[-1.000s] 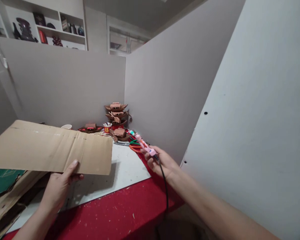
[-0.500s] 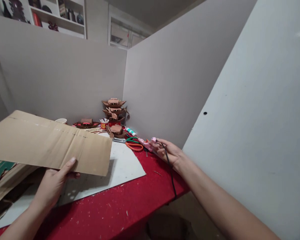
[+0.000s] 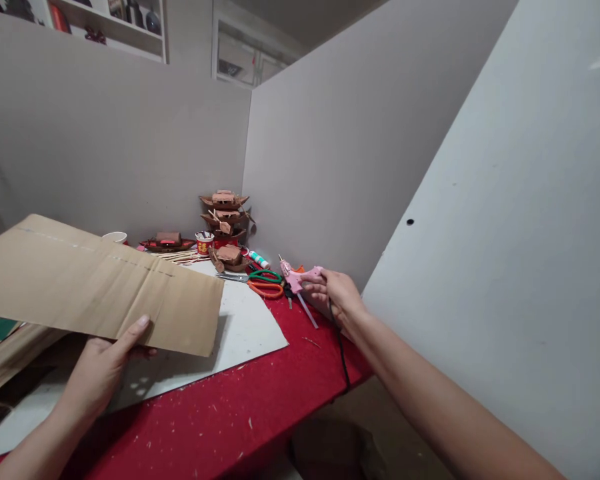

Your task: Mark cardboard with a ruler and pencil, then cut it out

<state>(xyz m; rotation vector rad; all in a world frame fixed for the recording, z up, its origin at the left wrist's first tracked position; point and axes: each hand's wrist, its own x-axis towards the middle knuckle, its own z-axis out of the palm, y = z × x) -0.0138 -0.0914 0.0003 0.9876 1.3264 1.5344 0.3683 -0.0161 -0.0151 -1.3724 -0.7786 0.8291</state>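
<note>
A flat brown cardboard sheet (image 3: 95, 283) is gripped at its near edge by my left hand (image 3: 113, 360), thumb on top and fingers beneath. It is held above the white board (image 3: 253, 320). At the table's right side, my right hand (image 3: 333, 293) has its fingers closed around the handle of a pink glue gun (image 3: 300, 277). A pale glue stick (image 3: 307, 311) slants down from the gun, and its black cord (image 3: 343, 353) runs over the table edge. Scissors with green and orange handles (image 3: 266, 283) lie just left of the gun.
Small brown model boats (image 3: 225, 213) are stacked in the back corner; another boat (image 3: 167, 241) sits to the left beside a red-and-white cup (image 3: 205, 243) and thin sticks (image 3: 175, 256). Grey partition walls (image 3: 330, 153) stand close behind and right. Red cloth (image 3: 205, 413) covers the table.
My right hand has lifted and turned the glue gun, so its nozzle points upward and the glue stick shows. My left hand still holds the cardboard. The view has shifted slightly.
</note>
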